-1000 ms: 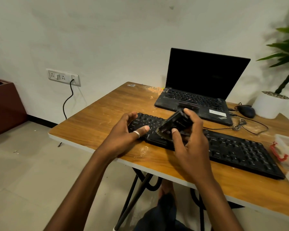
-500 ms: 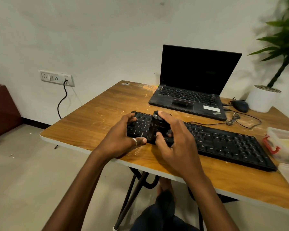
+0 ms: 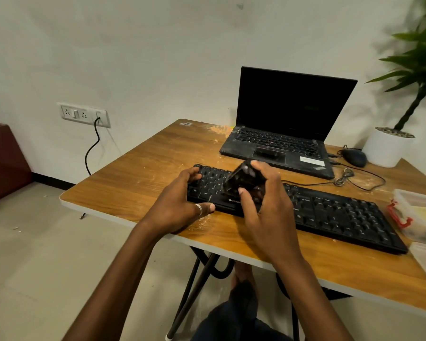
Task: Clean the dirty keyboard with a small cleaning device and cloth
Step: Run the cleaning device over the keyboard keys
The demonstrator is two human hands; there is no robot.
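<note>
Now: brushing the keyboard's left end.
Right hand grips a small black brush tilted over the keyboard on the table; left hand clasps the keyboard's left end.

You face plain off-white wall, small dark mark near top. White socket panel low on wall, black cable plugged in, hanging toward floor. Pale tiled floor, few specks. Wooden table with white edge, black metal legs. Reddish-brown cabinet at left, possibly box. Potted plant at right, blurred. Light soft, even.
</note>
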